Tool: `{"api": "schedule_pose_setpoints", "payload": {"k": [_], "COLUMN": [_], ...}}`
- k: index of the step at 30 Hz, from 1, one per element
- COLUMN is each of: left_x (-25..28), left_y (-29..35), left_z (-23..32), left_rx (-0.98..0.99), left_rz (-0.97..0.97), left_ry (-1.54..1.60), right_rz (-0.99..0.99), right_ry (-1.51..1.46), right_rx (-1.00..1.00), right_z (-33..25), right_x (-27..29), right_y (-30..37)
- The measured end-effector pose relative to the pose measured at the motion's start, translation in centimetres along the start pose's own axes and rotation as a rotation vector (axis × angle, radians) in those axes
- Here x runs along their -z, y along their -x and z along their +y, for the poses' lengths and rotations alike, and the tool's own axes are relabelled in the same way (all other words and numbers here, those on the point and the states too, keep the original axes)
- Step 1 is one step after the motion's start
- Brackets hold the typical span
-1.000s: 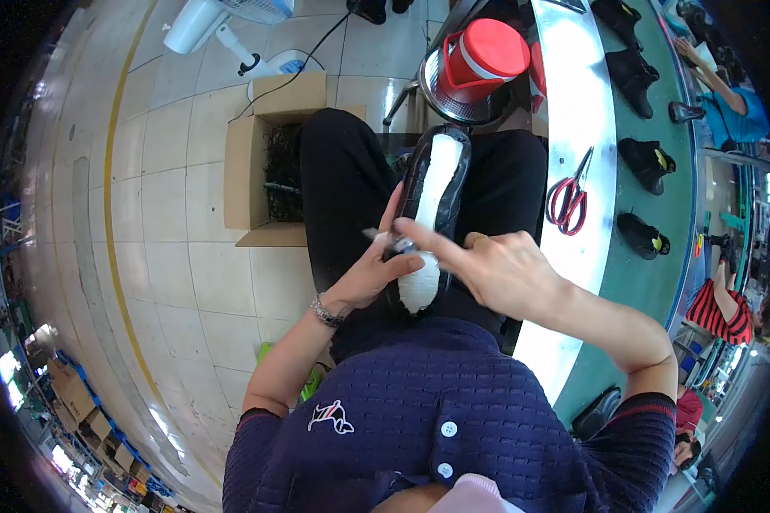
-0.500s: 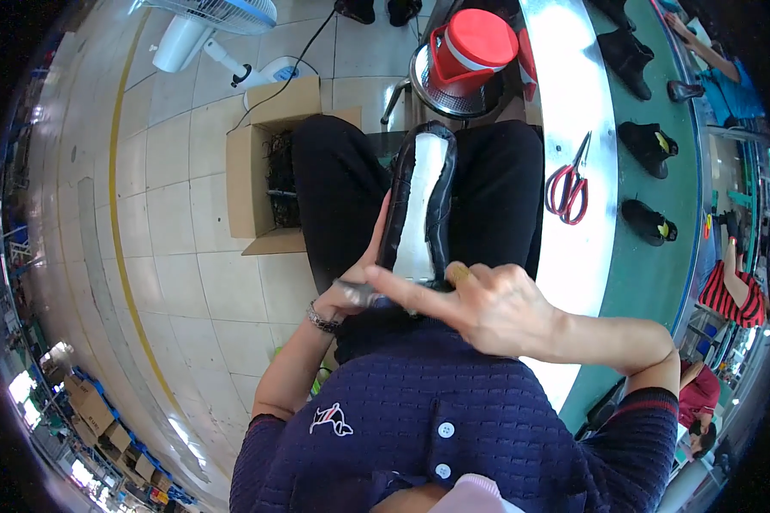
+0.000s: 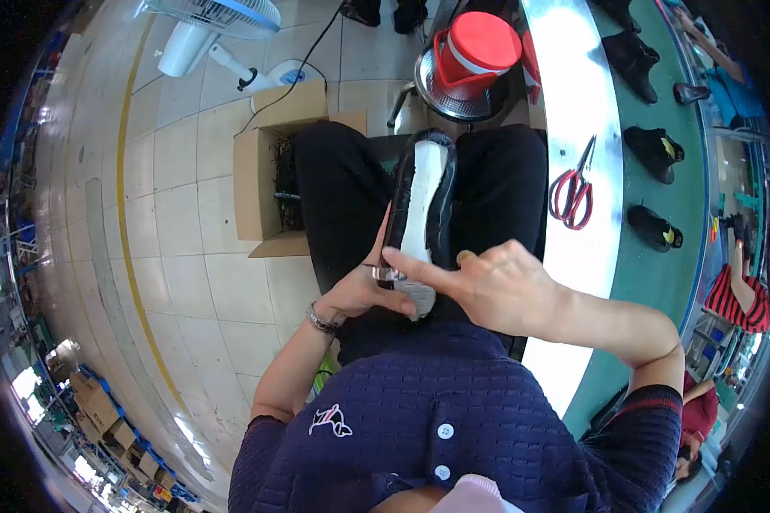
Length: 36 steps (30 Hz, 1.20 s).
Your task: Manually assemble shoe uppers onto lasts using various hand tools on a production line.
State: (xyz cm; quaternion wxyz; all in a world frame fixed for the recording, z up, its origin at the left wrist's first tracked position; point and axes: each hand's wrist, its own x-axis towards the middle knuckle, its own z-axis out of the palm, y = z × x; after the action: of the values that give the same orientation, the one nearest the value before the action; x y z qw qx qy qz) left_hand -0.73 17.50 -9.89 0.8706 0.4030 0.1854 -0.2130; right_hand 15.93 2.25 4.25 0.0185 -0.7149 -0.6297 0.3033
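Resting sole-up on lap: black shoe (image 3: 423, 218) w/ white sole, left grip (image 3: 364, 295) pinching heel, right (image 3: 488, 286) forefinger on it.

Shoe factory, shoes (image 3: 654, 154) on workbench (image 3: 573, 103)

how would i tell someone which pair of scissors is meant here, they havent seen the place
Start at the long workbench on the person's right, with its pale strip beside a green mat. The scissors lie on that pale strip, level with the person's knees, blades pointing away. Their red handles set them apart from the black shoes lined up on the green mat.
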Motion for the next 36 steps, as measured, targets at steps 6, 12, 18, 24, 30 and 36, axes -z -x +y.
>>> {"api": "schedule_pose_setpoints", "payload": {"k": [6, 12, 18, 24, 30, 36], "left_x": [-0.3, -2.7, -2.7, -1.5, 0.7, -6.0], "left_y": [-3.7, -5.3, -2.3, -3.7, -6.2, -7.9], "left_z": [4.6, 6.7, 7.0, 4.1, 0.3, 5.6], "left_rx": [0.096, 0.123, 0.121, -0.099, -0.151, -0.305], "left_rz": [0.089, 0.163, 0.166, -0.007, -0.070, -0.258], "left_ry": [0.089, -0.025, 0.061, 0.423, 0.519, 0.342], "right_rz": [0.480, 0.301, 0.752, 0.853, 0.874, 0.973], "right_ry": [-0.155, -0.150, -1.059, -1.240, -1.204, -1.218], "right_rx": [0.072, -0.243, -0.502, -0.681, -0.816, -0.897], "right_z": [4.1, 6.1, 5.5, 4.8, 3.8, 4.1], "right_x": [0.4, -0.4, -4.1, -9.6, -12.4, -13.7], "right_y": [-2.0, -0.4, 4.5, 7.7, 9.5, 10.6]}}
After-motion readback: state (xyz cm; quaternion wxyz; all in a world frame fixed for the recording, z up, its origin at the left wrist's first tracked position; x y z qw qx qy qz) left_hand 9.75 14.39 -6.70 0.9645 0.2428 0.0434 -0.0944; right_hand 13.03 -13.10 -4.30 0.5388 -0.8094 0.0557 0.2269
